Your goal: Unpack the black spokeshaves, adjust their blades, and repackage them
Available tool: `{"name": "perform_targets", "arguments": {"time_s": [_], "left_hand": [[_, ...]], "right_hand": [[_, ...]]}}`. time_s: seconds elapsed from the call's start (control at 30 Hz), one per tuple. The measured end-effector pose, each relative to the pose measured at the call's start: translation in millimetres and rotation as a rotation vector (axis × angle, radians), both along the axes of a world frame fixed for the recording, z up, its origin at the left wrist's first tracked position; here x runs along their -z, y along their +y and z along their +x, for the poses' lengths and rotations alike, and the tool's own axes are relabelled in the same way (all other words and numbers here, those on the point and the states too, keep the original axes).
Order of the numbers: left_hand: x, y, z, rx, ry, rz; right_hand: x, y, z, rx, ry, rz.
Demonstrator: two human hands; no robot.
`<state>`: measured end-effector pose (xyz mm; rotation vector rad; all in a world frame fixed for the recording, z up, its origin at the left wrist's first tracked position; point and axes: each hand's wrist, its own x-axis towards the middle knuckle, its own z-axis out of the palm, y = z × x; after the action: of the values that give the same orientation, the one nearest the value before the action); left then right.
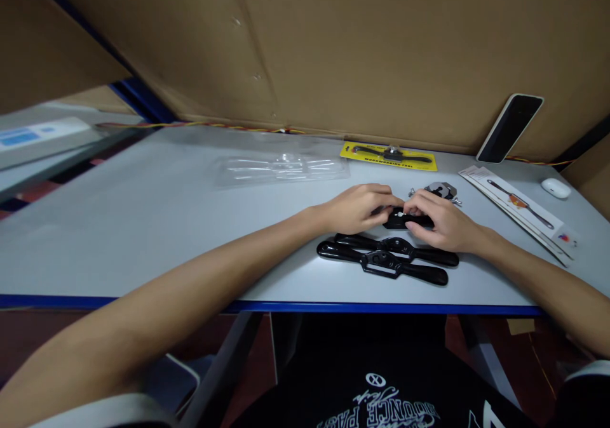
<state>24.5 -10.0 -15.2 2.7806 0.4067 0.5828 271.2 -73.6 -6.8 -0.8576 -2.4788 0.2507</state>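
Note:
My left hand (365, 209) is closed round the left part of a black spokeshave body (394, 222) above the table. My right hand (441, 220) is closed on its right part, with the fingertips of both hands meeting near a small silver spot in its middle. My fingers hide most of this body, and whether they pinch a small part I cannot make out. Closer to me lie two more black spokeshave bodies, a rear one (396, 245) and a front one (384, 261). Just behind my right hand is a pile of metal pieces and wing-ended screws (443, 191).
Clear plastic blister shells (286, 169) lie at the back. Beside them is a spokeshave on a yellow card (387, 156). A phone (509, 128) leans on the cardboard wall. Printed cards (519, 209) and a white earbud case (555, 188) are at the right. A blue edge (333, 307) borders the table.

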Motion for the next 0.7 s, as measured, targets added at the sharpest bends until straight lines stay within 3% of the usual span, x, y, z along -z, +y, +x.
{"name": "perform_targets", "arguments": {"time_s": [0.7], "left_hand": [[-2.7, -1.0, -0.4, 0.001, -0.003, -0.014]], "right_hand": [[4.7, 3.7, 3.7, -0.07, -0.014, 0.088]]}}
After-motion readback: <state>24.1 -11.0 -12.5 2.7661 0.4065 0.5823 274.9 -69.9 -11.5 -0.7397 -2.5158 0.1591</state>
